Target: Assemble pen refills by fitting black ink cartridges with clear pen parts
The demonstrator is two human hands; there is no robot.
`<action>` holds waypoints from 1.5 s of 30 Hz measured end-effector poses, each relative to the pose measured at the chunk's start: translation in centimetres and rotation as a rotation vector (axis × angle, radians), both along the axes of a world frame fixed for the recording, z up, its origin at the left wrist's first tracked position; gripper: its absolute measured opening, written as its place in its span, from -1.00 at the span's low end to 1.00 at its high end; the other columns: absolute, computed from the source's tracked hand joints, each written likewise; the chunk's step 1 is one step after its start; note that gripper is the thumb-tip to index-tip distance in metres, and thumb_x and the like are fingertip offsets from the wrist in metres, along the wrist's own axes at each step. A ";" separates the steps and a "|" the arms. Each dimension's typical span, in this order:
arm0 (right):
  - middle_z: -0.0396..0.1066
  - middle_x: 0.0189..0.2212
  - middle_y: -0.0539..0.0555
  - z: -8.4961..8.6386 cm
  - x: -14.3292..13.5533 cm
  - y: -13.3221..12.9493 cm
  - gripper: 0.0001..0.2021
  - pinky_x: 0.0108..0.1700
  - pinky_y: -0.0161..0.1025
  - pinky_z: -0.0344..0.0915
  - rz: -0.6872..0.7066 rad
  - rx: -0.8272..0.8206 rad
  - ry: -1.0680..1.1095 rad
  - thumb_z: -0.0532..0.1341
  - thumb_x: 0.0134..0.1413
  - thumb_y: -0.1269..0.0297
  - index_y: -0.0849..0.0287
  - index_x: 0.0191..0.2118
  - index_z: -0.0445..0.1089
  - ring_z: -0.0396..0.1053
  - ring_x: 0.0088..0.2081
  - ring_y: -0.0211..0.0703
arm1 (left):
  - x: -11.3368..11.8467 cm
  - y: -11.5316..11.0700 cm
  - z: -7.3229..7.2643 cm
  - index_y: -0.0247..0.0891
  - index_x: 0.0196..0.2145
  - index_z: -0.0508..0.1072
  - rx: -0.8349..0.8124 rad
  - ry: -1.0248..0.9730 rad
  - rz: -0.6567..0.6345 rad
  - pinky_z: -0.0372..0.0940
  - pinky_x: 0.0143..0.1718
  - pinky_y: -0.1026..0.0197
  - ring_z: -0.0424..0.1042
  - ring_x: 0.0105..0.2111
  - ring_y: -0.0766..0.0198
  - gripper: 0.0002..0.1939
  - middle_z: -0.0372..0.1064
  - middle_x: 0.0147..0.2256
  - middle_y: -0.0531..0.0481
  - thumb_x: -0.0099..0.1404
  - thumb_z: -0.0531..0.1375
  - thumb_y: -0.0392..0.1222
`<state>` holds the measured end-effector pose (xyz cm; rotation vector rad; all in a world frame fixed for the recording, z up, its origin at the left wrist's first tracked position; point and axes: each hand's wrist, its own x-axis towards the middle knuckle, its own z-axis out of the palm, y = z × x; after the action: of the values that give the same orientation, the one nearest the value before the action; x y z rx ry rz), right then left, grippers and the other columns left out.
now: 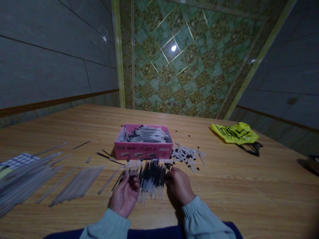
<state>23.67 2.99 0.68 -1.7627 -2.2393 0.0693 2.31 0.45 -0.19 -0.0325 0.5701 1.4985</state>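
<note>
My left hand [125, 196] is palm up with its fingers curled. Its thumb and forefinger pinch around a small greyish piece [133, 173] too blurred to name. My right hand [179, 185] is closed, back upward, with its fingertips at the right edge of a row of pen refills [152, 179]; whatever it pinches is hidden. These refills are thin tubes, dark over much of their length and clear toward the near end. Behind them stands a pink box [142, 151] filled with slim clear sticks with dark tips [149, 134]. Small white and black pieces [184, 155] lie scattered right of the box.
Clear tubes [78, 184] lie in a row on the left, beside a larger pile [27, 179] with a blue checked cloth or packet [21, 160]. A yellow bag [235, 133] with a dark object [251, 148] lies at the right. Tiled walls surround the wooden table [224, 192].
</note>
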 end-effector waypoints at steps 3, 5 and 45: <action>0.41 -0.38 0.08 -0.1 0.0 0.0 -0.91 -0.38 -0.30 0.10 0.003 -0.001 0.010 0.23 -0.13 0.43 0.13 -0.45 0.46 0.36 -0.30 -0.09 | 0.3 -0.1 0.0 -0.37 -0.45 0.42 0.002 0.058 0.006 0.33 -0.61 0.38 0.40 -0.57 0.39 -0.79 0.41 -0.50 -0.07 0.27 0.03 -0.41; 0.41 -0.36 0.09 0.0 -0.1 -0.1 -0.90 -0.37 -0.29 0.14 0.008 0.022 0.085 0.20 -0.12 0.45 0.15 -0.44 0.44 0.36 -0.30 -0.09 | 0.4 -0.1 0.0 -0.36 -0.45 0.42 -0.003 0.082 0.007 0.33 -0.62 0.38 0.41 -0.57 0.38 -0.81 0.43 -0.50 -0.07 0.25 0.05 -0.43; 0.40 -0.50 0.02 0.1 -4.2 -2.3 -0.94 -0.36 -0.33 0.23 0.158 -0.013 1.079 0.23 -0.12 0.47 0.23 -0.45 0.45 0.35 -0.39 -0.18 | 1.7 -0.6 -0.4 -0.30 -0.35 0.29 0.133 0.705 -0.066 0.28 -0.56 0.36 0.44 -0.55 0.34 -0.61 0.46 -0.57 0.02 -0.06 0.37 -0.13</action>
<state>19.44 0.66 0.78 -1.0881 -1.5269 0.8411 4.05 -0.19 -0.55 0.6337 1.0160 1.4638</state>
